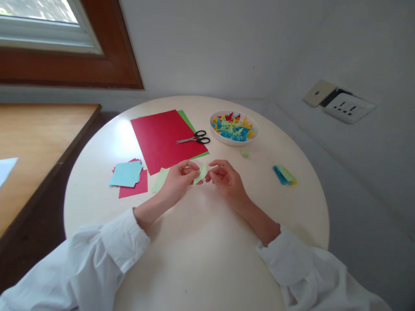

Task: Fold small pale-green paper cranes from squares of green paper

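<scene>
Between thumb and fingers my left hand pinches a small folded piece of pale green paper, held just above the table. My right hand is close on the paper's right side, its fingers curved and apart, with nothing visible in them. Partly hidden behind my left wrist lies a pale green paper sheet. A small folded green paper piece rests on the table beyond my right hand.
Scissors lie on a large red sheet over a green one. A white bowl holds colourful folded paper shapes. Light blue squares sit on red squares at left; folded coloured papers lie at right.
</scene>
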A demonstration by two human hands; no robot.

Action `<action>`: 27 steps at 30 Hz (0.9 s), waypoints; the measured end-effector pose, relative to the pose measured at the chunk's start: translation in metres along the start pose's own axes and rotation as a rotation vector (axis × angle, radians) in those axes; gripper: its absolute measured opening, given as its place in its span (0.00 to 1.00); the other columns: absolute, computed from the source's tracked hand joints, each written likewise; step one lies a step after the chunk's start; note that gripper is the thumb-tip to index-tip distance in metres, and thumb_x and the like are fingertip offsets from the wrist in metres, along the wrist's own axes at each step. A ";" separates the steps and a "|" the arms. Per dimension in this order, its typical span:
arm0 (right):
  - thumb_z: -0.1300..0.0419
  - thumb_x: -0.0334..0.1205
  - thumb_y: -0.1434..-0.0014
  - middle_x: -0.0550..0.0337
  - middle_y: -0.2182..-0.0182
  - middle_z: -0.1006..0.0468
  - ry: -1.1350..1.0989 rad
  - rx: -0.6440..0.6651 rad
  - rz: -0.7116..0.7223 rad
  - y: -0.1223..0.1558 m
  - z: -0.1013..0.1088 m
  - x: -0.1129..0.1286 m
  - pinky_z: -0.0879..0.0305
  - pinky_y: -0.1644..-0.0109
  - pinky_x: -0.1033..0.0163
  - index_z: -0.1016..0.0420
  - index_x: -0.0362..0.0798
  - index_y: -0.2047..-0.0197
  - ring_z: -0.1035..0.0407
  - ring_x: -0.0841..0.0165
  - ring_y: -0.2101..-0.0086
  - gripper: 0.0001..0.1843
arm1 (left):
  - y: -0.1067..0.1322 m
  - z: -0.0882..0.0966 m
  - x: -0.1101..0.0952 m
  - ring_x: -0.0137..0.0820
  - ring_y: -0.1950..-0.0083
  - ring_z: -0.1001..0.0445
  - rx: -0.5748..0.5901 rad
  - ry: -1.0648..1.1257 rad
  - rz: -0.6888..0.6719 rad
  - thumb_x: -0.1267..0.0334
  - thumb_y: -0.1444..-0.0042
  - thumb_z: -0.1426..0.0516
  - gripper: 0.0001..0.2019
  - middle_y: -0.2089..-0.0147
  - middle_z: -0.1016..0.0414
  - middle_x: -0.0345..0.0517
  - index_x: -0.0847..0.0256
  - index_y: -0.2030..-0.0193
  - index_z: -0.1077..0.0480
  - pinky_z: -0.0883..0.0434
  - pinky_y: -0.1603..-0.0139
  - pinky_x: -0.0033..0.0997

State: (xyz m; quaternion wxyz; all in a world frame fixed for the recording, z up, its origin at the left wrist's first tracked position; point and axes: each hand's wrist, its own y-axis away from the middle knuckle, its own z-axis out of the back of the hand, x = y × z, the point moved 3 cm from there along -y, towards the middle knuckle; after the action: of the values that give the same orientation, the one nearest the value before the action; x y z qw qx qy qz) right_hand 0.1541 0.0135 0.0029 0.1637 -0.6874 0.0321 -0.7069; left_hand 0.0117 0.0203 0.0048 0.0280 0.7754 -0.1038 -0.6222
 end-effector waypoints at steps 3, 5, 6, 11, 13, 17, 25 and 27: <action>0.42 0.36 0.47 0.64 0.71 0.26 0.051 0.045 -0.003 0.001 0.000 0.001 0.34 0.62 0.64 0.30 0.51 0.58 0.30 0.72 0.69 0.11 | 0.000 -0.002 0.000 0.23 0.74 0.32 0.052 0.067 0.037 0.65 0.60 0.39 0.08 0.77 0.33 0.35 0.62 0.73 0.33 0.33 0.68 0.26; 0.41 0.36 0.48 0.62 0.70 0.25 0.094 0.048 -0.025 0.001 0.000 0.000 0.34 0.62 0.64 0.28 0.50 0.61 0.30 0.71 0.68 0.09 | 0.000 -0.002 0.000 0.23 0.72 0.32 0.076 0.063 0.053 0.65 0.61 0.39 0.07 0.75 0.32 0.36 0.63 0.73 0.32 0.33 0.67 0.26; 0.41 0.36 0.49 0.62 0.70 0.24 0.109 0.045 -0.036 0.001 0.000 0.000 0.34 0.62 0.64 0.26 0.50 0.63 0.30 0.71 0.68 0.08 | -0.001 -0.001 0.001 0.23 0.73 0.32 0.085 0.048 0.055 0.66 0.61 0.39 0.07 0.75 0.32 0.36 0.63 0.73 0.32 0.34 0.68 0.26; 0.39 0.37 0.50 0.63 0.74 0.25 0.109 0.030 -0.081 0.001 0.001 -0.001 0.34 0.66 0.65 0.25 0.49 0.71 0.31 0.72 0.72 0.02 | -0.003 0.001 0.005 0.23 0.73 0.31 0.132 -0.036 0.025 0.66 0.58 0.40 0.05 0.75 0.30 0.38 0.64 0.72 0.30 0.35 0.69 0.26; 0.39 0.38 0.50 0.65 0.77 0.27 0.083 0.027 -0.110 0.002 0.000 -0.003 0.35 0.70 0.65 0.26 0.49 0.71 0.33 0.73 0.77 0.03 | -0.004 0.001 0.005 0.23 0.73 0.31 0.145 -0.058 0.008 0.67 0.56 0.40 0.04 0.74 0.29 0.39 0.64 0.71 0.30 0.36 0.70 0.25; 0.40 0.42 0.49 0.69 0.82 0.31 0.028 0.036 -0.168 0.002 -0.003 -0.004 0.37 0.77 0.67 0.29 0.49 0.70 0.37 0.75 0.83 0.06 | -0.003 -0.001 0.003 0.23 0.75 0.31 0.184 -0.082 -0.025 0.66 0.55 0.40 0.05 0.77 0.29 0.39 0.64 0.72 0.30 0.36 0.72 0.24; 0.45 0.46 0.45 0.72 0.86 0.35 0.003 0.112 -0.215 0.004 -0.009 -0.001 0.42 0.80 0.70 0.36 0.50 0.70 0.40 0.76 0.85 0.09 | 0.003 -0.006 -0.006 0.30 0.75 0.25 0.242 -0.051 -0.015 0.58 0.56 0.37 0.13 0.76 0.24 0.42 0.64 0.69 0.32 0.28 0.69 0.32; 0.45 0.45 0.45 0.72 0.85 0.35 0.025 0.116 -0.198 0.004 -0.007 -0.001 0.41 0.80 0.69 0.36 0.49 0.70 0.40 0.76 0.84 0.08 | 0.004 -0.006 -0.008 0.30 0.75 0.25 0.222 -0.060 -0.016 0.59 0.57 0.36 0.13 0.77 0.24 0.41 0.64 0.69 0.32 0.28 0.69 0.31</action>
State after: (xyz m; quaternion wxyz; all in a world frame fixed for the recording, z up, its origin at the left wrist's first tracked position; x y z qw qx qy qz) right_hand 0.1476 0.0088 0.0004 0.1323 -0.6676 -0.0750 -0.7289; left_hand 0.0158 0.0173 0.0143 -0.0661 0.7555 -0.1664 -0.6302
